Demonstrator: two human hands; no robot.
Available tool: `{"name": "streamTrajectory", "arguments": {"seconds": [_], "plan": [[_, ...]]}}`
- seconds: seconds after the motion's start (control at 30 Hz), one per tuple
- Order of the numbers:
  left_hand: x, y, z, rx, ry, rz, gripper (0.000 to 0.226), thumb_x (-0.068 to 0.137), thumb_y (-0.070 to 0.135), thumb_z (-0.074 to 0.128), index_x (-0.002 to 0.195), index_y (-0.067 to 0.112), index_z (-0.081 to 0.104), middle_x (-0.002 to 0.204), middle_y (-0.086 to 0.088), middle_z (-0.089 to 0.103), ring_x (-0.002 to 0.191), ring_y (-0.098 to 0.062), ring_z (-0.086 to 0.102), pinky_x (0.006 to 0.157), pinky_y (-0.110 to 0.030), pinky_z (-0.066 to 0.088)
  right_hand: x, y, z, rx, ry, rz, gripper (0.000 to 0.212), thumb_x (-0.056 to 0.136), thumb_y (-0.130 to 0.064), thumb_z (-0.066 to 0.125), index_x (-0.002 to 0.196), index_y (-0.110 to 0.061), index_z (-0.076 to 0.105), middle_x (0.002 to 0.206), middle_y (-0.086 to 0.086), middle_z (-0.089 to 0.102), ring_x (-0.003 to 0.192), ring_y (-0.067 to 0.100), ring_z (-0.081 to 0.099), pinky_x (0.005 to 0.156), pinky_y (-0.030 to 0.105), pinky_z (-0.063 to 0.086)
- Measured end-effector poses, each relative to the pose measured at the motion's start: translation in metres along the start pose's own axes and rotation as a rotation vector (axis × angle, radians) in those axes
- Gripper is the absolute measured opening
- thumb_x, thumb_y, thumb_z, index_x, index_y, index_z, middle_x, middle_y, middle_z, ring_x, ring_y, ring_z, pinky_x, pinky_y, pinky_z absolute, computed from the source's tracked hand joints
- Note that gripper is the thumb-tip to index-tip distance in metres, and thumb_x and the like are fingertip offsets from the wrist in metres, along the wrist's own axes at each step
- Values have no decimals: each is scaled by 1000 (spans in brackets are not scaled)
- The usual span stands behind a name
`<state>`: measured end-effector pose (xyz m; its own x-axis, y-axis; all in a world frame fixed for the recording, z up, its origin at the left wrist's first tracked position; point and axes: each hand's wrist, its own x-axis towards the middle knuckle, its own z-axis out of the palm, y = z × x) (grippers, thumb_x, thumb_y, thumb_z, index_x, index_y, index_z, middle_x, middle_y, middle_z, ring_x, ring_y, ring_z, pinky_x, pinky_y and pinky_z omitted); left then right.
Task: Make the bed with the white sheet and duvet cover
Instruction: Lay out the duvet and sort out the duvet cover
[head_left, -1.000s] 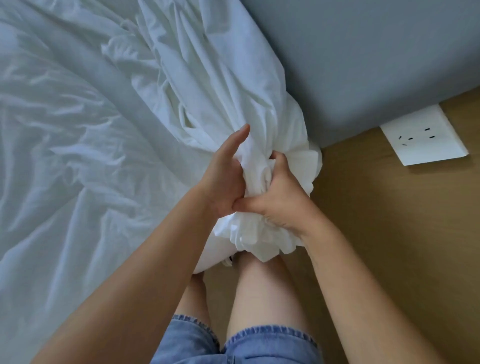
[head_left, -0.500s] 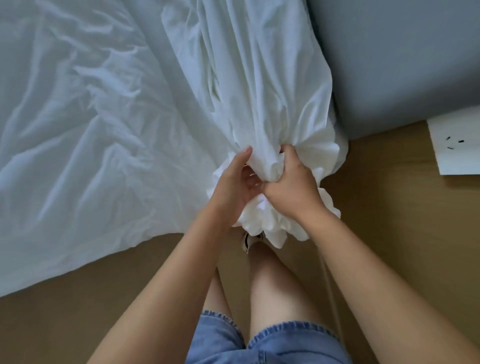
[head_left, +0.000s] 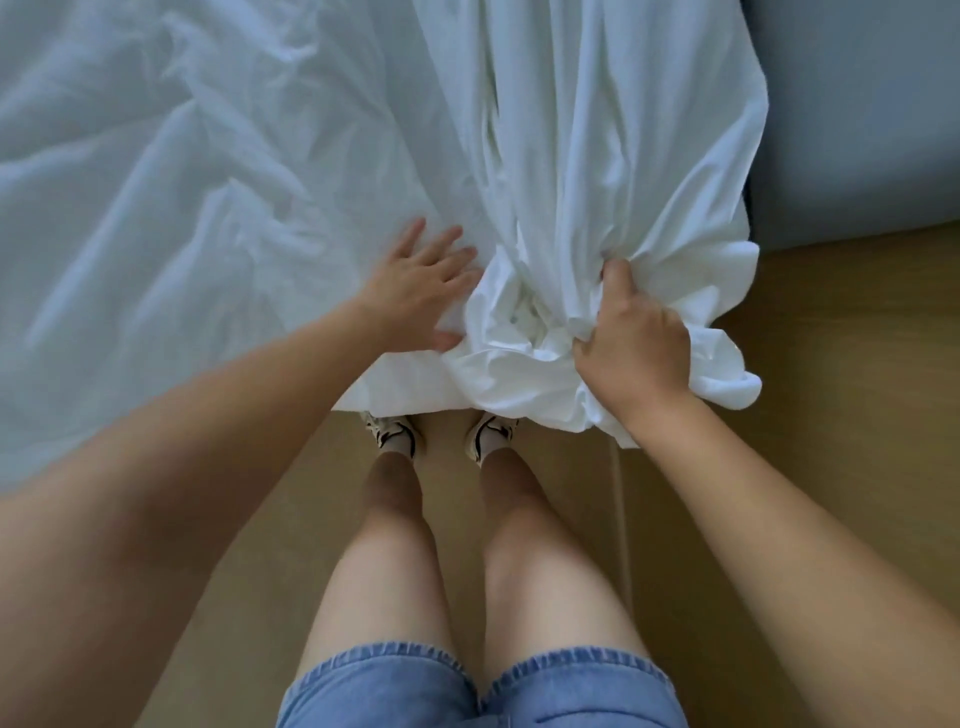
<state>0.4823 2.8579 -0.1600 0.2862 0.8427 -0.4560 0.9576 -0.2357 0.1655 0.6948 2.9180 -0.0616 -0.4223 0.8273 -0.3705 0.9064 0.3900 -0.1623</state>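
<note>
Right grip bunching duvet cover — left hand flat beside.

Under the flat left hand the sheet is thin white cloth, matt and finely creased. The bunch gripped in the right hand — the duvet cover — is the same matt cloth, deeply folded. Below both hands the floor looks smooth and tan; the shorts are blue denim with frayed hems.

Shoes half hidden under bunched duvet cover; right hand's fingertips buried in folds.
</note>
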Motion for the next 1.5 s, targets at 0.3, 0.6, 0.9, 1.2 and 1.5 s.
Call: {"name": "streamTrajectory", "arguments": {"seconds": [0.3,0.6,0.9,1.2,1.5], "plan": [[-24,-61,-66,-184,374,58,42,92,35,58,64,4,53,62,-16,58,63,-35,58,63,-35,36,-4,-31,8,162,179,91,56,71,0,69,122,2,48,85,21,64,79,43,61,74,44,46],[-51,-211,-182,-2,568,-274,46,92,42,52,93,-4,56,98,-28,57,97,-42,52,85,-46,37,42,-148,-12,712,356,249,43,72,-4,66,111,-8,48,76,-10,56,75,28,62,59,26,36],[-52,-144,-109,189,269,28,41,82,35,41,88,4,66,79,-12,65,80,-31,63,103,-46,38,78,-185,0,776,369,264,41,73,-8,69,109,-10,50,88,5,68,81,33,63,61,28,37],[-16,-121,-86,341,-311,-318,49,92,43,41,129,11,46,123,-15,49,118,-37,46,108,-61,15,88,-195,0,705,387,314,47,70,-5,72,112,-7,51,86,1,67,80,28,64,66,26,44],[-77,-126,-114,-1185,215,-292,41,84,13,66,57,20,35,44,14,36,44,-2,35,43,-15,26,72,-204,-44,849,345,389,52,67,-17,78,108,-19,47,75,-23,54,66,-2,54,62,20,44]]}}
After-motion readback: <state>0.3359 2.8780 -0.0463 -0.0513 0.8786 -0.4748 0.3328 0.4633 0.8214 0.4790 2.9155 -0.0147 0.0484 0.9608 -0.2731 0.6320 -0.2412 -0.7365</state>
